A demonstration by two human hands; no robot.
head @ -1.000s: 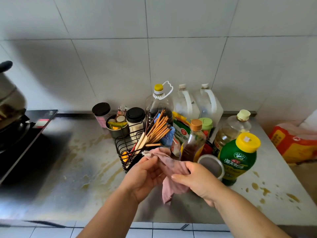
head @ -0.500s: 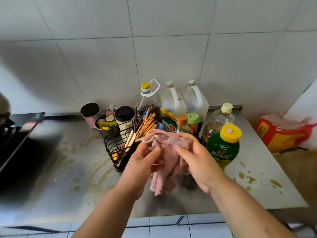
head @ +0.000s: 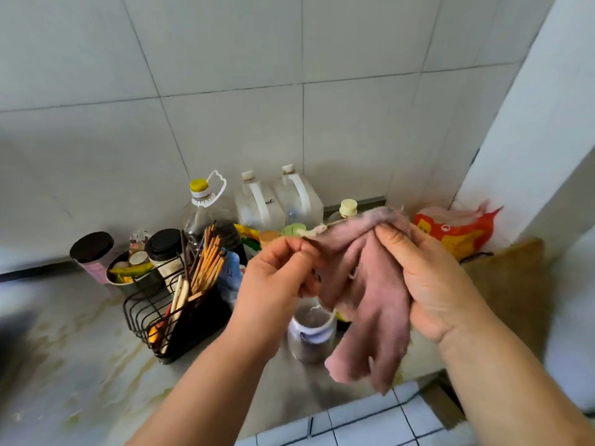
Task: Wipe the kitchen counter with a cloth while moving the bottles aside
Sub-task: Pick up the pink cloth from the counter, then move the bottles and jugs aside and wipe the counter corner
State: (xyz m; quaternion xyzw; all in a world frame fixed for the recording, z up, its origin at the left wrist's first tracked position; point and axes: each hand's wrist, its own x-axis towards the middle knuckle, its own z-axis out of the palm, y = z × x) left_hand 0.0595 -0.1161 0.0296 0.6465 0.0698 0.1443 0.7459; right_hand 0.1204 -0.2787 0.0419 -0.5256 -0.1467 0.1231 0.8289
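Note:
A pink cloth [head: 373,304] hangs in the air above the steel counter [head: 80,365]. My left hand [head: 277,284] pinches its left corner and my right hand [head: 428,284] grips its top fold. Behind them, bottles crowd the back of the counter: a big oil bottle with a yellow cap [head: 201,207], two clear jugs [head: 277,201] and a pale-capped bottle [head: 348,208]. The cloth and hands hide most of the nearer bottles. A small white-rimmed jar [head: 310,333] stands under the cloth.
A black wire rack of chopsticks [head: 180,300] stands left of my hands. Dark-lidded canisters [head: 91,252] and a metal bowl [head: 135,278] sit behind it. A red and yellow bag [head: 457,230] lies at the right by a white wall. Yellowish stains mark the counter.
Both hands have lifted the cloth higher and spread it sideways. The view has swung right, so the stove is out of frame and the cloth now covers the green bottle.

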